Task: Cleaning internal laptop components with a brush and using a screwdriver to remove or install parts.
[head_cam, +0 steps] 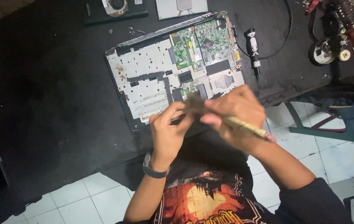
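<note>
Black workbench [61, 83] | opened laptop [152, 79] | hands: left [169, 128] pinches small part, right [235, 110] grips brush [243, 124]

- I see a black tabletop [56, 87] running across the upper view, its near edge above white floor tiles [338, 153].
- On it lies an opened laptop chassis [143, 74], green circuit board [201, 43] exposed.
- Just right of that rests a black-and-white screwdriver [252, 49], a black cable [286, 29] looping beside it.
- Small loose screws [133, 30] lie above the chassis.
- At the far edge sit a dark flat part [114, 10] and a grey panel [181, 8].
</note>
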